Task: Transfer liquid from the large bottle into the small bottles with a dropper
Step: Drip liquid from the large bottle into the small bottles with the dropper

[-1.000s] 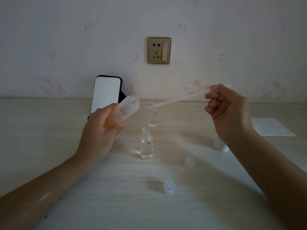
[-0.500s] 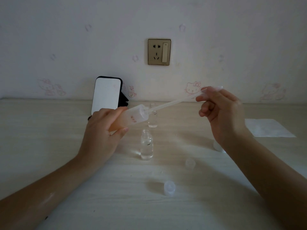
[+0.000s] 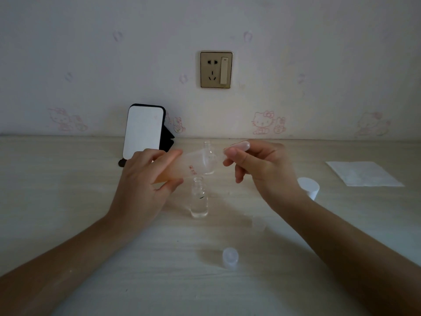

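Observation:
My left hand (image 3: 139, 185) grips the large translucent bottle (image 3: 189, 166), tilted with its mouth to the right and amber liquid at its lower end. My right hand (image 3: 262, 169) pinches the bulb of the clear dropper (image 3: 239, 147) between thumb and fingers; the dropper's stem reaches into the bottle's mouth. A small glass bottle (image 3: 199, 198) stands open on the table just below the large bottle. A second small bottle (image 3: 207, 145) stands behind, mostly hidden by the large bottle.
A phone (image 3: 143, 131) leans on a black stand at the back left. A white cap (image 3: 308, 187) sits right of my right hand, two small clear caps (image 3: 230, 256) (image 3: 258, 223) lie nearer me. A paper tissue (image 3: 364, 173) lies at the far right.
My right hand moved left and pushed the dropper from outside the bottle's mouth deep into the large bottle. My left hand tilted the bottle lower.

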